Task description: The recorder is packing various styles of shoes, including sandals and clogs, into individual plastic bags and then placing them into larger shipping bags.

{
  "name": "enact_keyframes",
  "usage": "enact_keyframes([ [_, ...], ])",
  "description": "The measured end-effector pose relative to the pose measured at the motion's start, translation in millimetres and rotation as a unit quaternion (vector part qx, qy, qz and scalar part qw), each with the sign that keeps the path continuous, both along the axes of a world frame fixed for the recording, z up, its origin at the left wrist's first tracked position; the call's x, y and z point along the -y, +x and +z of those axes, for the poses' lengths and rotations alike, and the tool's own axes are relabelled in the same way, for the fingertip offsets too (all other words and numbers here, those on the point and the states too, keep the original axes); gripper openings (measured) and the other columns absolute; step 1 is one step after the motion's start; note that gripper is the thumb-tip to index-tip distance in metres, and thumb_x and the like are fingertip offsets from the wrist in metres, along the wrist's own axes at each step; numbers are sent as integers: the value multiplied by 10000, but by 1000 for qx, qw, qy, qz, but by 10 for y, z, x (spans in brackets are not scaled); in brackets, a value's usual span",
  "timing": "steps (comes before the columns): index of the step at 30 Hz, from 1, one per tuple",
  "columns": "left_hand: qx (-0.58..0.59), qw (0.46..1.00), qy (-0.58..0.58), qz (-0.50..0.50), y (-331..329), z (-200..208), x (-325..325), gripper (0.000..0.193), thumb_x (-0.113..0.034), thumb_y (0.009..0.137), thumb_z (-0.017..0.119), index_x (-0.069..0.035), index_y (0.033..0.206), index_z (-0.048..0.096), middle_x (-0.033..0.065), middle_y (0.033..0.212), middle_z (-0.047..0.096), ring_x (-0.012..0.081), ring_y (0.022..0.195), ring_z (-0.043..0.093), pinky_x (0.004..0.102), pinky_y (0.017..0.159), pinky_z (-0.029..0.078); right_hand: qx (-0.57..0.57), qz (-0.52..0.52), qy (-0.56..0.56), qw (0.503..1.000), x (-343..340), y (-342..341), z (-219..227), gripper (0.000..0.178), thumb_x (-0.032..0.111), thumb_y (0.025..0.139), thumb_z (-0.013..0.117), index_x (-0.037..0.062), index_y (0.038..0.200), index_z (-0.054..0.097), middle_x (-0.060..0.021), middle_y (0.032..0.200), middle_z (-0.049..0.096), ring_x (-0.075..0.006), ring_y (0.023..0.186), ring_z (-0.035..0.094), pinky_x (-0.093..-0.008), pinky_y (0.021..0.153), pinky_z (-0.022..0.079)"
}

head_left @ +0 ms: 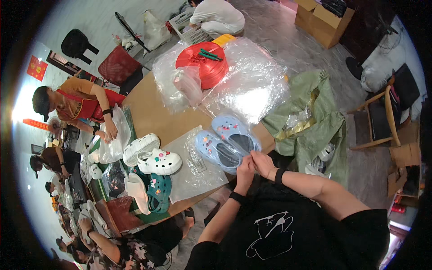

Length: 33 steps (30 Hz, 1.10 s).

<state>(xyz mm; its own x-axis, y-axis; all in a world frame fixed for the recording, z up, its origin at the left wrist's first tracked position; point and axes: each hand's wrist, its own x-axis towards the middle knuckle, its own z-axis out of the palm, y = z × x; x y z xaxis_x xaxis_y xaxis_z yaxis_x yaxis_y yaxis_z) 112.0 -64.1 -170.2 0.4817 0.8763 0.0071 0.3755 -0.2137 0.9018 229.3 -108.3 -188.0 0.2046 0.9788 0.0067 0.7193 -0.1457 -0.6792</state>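
Observation:
A pair of light blue clogs with small coloured charms sits inside a clear plastic bag, just beyond the near table edge. My left hand is closed on the gathered end of this bag. Right beside it, my right hand pinches the same bag near the clogs' heels. Left of the clogs, a flat clear plastic bag lies on the table. Farther left are white clogs with charms, a teal clog and a pale pink clog.
Clear plastic sheets and a roll of red plastic twine with a green tool cover the table's far end. A green woven sack stands at the right. Across the table, a co-worker handles a white bag. A wooden chair is farther right.

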Motion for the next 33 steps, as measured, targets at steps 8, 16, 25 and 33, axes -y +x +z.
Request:
enact_keyframes([
  [8,-29,986,-158,-44,-567,289,-314,223,-117,915,481,-20,1108,540,147,1039,637,183,729,655,305,654,523,-44,-114,28,992,-86,74,203,185,186,882,474,5,914,489,-202,879,533,-397,877,510,-467,764,414],
  [16,153,958,-221,100,-898,429,-760,295,-181,959,449,-16,1201,413,83,1019,510,125,652,528,257,574,501,-20,-240,178,954,-5,-19,1434,173,185,842,490,15,864,466,-165,854,470,-357,869,468,-423,786,390],
  [25,34,895,-355,-267,98,140,-213,225,-159,941,491,-3,1102,520,96,982,595,126,674,600,240,541,507,20,-522,105,846,2012,380,2016,180,175,849,509,3,892,475,-139,837,477,-290,787,480,-356,725,399],
  [33,-35,915,-114,-385,1438,-603,864,441,-217,815,671,15,1144,492,165,1044,583,257,909,577,339,790,464,42,-618,50,784,3196,942,1560,165,167,867,529,15,878,466,-122,759,456,-229,708,468,-322,666,399],
])
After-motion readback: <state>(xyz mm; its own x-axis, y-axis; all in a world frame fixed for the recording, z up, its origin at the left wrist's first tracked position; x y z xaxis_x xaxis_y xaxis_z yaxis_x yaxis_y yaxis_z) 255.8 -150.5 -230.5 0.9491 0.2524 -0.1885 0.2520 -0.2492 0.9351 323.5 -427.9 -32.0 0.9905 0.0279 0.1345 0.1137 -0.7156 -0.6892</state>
